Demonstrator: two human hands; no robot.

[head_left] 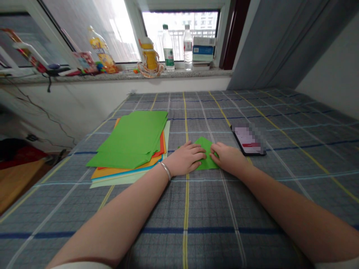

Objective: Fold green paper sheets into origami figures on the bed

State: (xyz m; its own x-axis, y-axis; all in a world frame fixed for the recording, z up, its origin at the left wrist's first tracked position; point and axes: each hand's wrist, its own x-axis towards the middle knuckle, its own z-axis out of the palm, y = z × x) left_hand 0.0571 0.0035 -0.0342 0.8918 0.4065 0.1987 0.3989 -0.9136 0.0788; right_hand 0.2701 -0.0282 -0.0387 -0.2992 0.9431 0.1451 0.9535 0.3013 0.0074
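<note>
A small folded piece of green paper (204, 143) lies on the checked cloth, its pointed top facing away from me. Flat across its left part rests my left hand (187, 158), fingers stretched out and a silver bangle on the wrist. My right hand (225, 157) has its fingers curled in at the paper's right edge, which they seem to pinch. Both hands cover much of the paper, so its lower folds are partly hidden.
Left of my hands is a stack of coloured paper (131, 138), green on top. A phone (248, 142) lies to the right. Bottles (168, 52), a yellow flask (150, 56) and boxes (203, 50) stand on the windowsill (193, 74). A grey curtain (266, 45) hangs at the right.
</note>
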